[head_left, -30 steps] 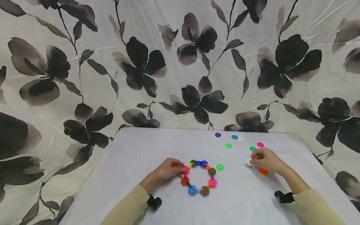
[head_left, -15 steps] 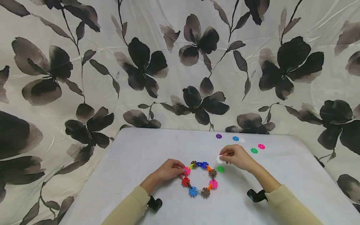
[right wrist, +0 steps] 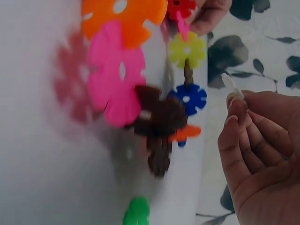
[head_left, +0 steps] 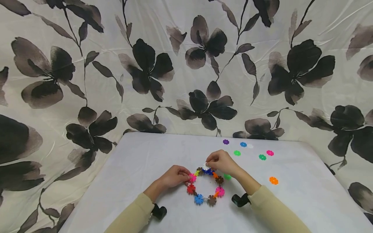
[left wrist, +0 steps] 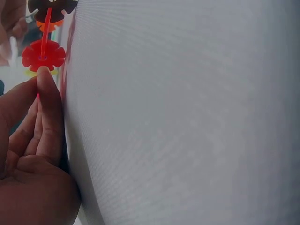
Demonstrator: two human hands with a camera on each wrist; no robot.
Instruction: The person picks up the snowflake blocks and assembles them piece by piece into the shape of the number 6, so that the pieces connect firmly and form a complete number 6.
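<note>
A ring of interlocked flower-shaped plastic discs (head_left: 212,201) in many colours rests on the white table. At the ring's left side my left hand (head_left: 174,176) pinches a pink disc (head_left: 192,177). In the left wrist view a red disc (left wrist: 43,56) sits just beyond the fingertips, and the pinched piece is mostly hidden. Between thumb and forefinger my right hand (head_left: 223,162) holds a white disc (right wrist: 231,84). It is at the ring's far side, close to the dark blue discs (right wrist: 190,98). Whether the white disc touches them I cannot tell.
Loose discs lie to the right and back: purple (head_left: 226,141), blue (head_left: 243,144), white (head_left: 250,146), light green (head_left: 237,153), pink (head_left: 270,153), dark green (head_left: 262,157) and orange (head_left: 273,180). Another green disc (head_left: 227,177) lies right beside the ring. Floral cloth (head_left: 175,64) hangs behind the table.
My right hand has carried the white disc leftward from beside the orange disc to the ring's far side. The left hand has kept its pinch on the ring, nearly still.
</note>
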